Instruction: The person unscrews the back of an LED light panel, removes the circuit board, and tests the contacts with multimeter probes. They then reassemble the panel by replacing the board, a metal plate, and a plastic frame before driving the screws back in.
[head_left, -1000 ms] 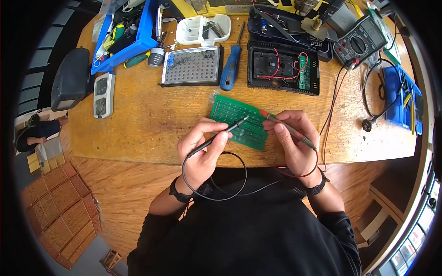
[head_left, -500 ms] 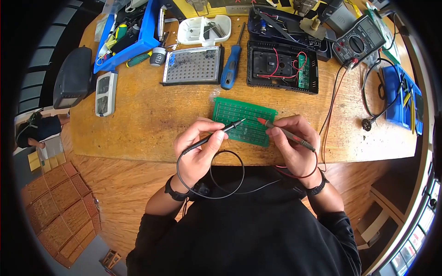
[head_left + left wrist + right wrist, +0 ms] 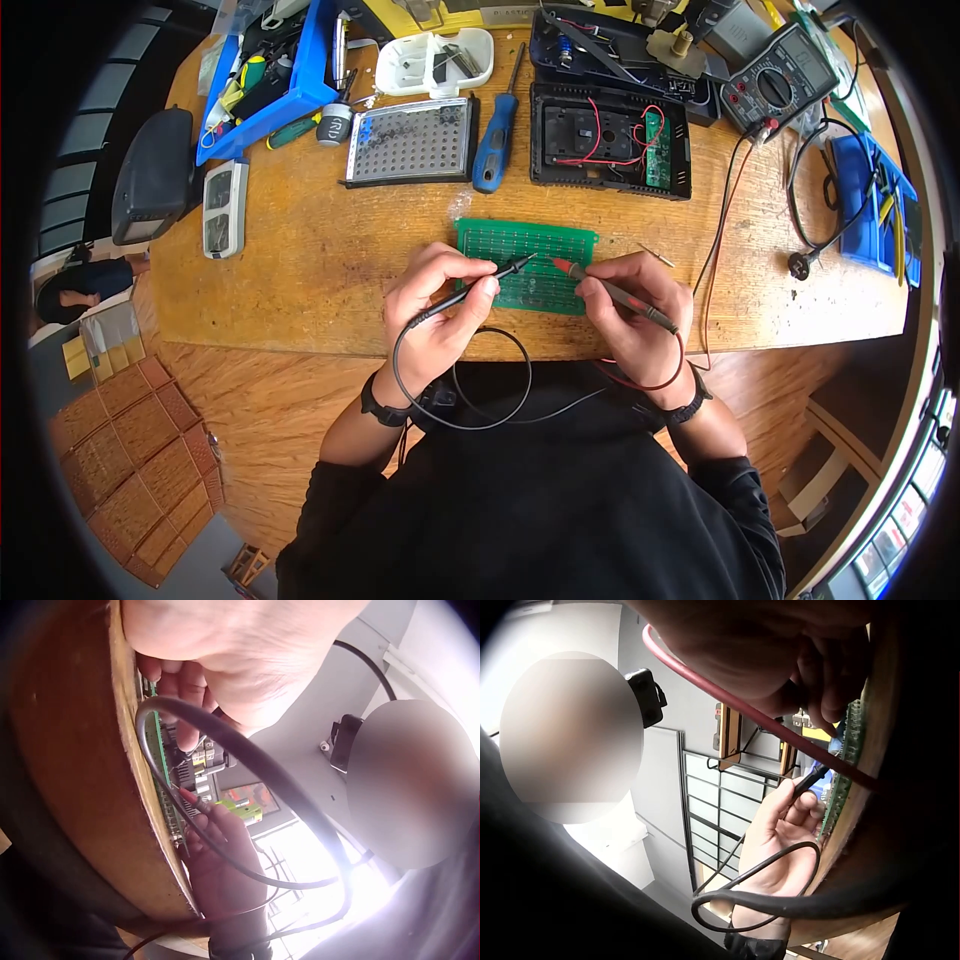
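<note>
The green circuit board (image 3: 525,240) lies on the table (image 3: 300,290) at the centre of the head view, its lower corners partly hidden behind the hands. The left hand (image 3: 430,305) has its fingers curled, pinching a black probe (image 3: 516,266) between thumb and forefinger, the tip over the board's middle. The right hand (image 3: 645,315) likewise pinches a red-tipped probe (image 3: 632,300), which points in from the right. The two tips are near each other; whether either touches the board cannot be told.

In the left wrist view, a black cable (image 3: 247,761) loops across the frame and covers part of the board; the left hand, cut off at the top, hides most of its probe. In the right wrist view, the right hand is in deep shadow and its grip is hard to make out, while a red cable (image 3: 742,716) crosses in front.

At the upper right of the head view stands a multimeter (image 3: 780,85), its display too small to read surely. A blue-handled screwdriver (image 3: 491,155) lies beside an open black casing (image 3: 560,140) at upper centre. A blue bin (image 3: 312,92) at upper left is partly cut off.
</note>
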`<state>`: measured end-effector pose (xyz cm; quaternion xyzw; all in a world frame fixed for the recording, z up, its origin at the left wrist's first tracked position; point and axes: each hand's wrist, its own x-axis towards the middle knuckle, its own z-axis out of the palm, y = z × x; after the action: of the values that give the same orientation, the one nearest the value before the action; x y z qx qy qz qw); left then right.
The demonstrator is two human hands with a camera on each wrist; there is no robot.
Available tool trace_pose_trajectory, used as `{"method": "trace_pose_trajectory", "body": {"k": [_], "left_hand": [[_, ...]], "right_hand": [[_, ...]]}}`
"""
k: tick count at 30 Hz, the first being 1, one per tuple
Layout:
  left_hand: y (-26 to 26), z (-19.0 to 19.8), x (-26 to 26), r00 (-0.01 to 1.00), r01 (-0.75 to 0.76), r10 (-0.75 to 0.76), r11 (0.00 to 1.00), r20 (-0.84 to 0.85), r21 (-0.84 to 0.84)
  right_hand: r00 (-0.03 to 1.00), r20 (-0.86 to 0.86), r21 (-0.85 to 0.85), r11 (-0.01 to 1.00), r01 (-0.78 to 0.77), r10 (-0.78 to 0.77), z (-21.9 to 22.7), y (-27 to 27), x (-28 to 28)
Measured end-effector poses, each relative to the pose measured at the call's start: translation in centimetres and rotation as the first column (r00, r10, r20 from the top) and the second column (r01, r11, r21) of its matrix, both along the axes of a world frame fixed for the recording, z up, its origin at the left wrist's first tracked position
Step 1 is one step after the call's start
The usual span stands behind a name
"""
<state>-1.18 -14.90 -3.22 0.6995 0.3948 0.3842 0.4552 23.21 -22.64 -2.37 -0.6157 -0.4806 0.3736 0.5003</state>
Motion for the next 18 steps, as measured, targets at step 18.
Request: {"method": "trace_pose_trajectory", "body": {"k": [18], "left_hand": [[-0.6, 0.7, 0.2, 1.000, 0.003, -0.001, 0.996, 0.027, -0.095]], "right_hand": [[0.999, 0.036, 0.064, 0.997, -0.036, 0.033, 1.0, 0.1, 0.2]]}}
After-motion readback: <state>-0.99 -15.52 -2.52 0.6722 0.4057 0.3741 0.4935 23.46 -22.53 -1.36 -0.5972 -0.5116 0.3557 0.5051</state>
